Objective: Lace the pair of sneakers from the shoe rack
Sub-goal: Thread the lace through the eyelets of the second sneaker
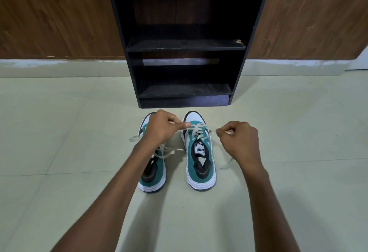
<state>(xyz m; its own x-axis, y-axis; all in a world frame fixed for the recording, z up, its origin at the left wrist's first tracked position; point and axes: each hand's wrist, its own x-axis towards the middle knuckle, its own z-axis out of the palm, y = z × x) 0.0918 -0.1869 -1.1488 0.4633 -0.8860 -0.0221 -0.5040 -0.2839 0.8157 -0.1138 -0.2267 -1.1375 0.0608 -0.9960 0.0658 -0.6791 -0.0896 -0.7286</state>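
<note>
Two teal, white and black sneakers stand side by side on the floor, toes toward the rack. The right sneaker (200, 164) has a cream lace (198, 130) crossing its lower eyelets. My left hand (161, 127) pinches one end of that lace above the left sneaker (154, 174), partly hiding that shoe. My right hand (240, 140) pinches the other end, pulled out to the right. A loose tail (227, 164) hangs below my right wrist. The left sneaker's lace (166, 151) lies loose across its tongue.
A black shoe rack (186, 46) with bare shelves stands just beyond the toes, against a brown wooden wall (55, 16). Pale tiled floor (69, 132) spreads on both sides of the shoes and toward me.
</note>
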